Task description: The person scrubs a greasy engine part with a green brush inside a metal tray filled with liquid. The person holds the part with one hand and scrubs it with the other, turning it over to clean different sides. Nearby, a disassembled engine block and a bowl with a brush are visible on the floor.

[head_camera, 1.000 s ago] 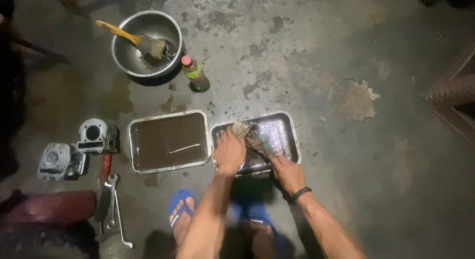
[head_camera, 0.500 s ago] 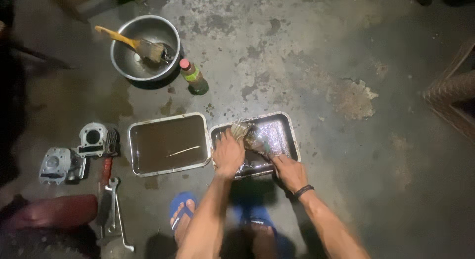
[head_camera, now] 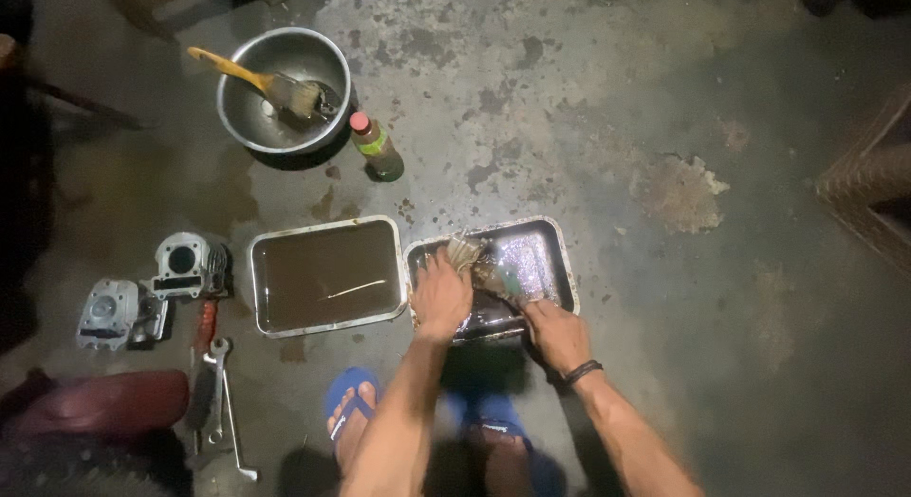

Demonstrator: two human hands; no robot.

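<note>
Hands low over the floor, both of mine. Far left, grey metal engine castings (head_camera: pixel 152 288) and steel wrenches (head_camera: pixel 223 402) lie parked out of my way. Next, the shallow rectangular metal tray of brown liquid (head_camera: pixel 327 275) sits edge to edge with the shiny wet rectangular metal tray (head_camera: pixel 560 260), so there's no gap between them. My left hand (head_camera: pixel 442 296) is clamped on the dirty metal part (head_camera: pixel 479 264), pinning it inside that shiny tray; my right hand (head_camera: pixel 558 334) is closed on what looks like a brush at the near rim. Right of it, bare stained concrete floor (head_camera: pixel 683 364), plenty of room.
</note>
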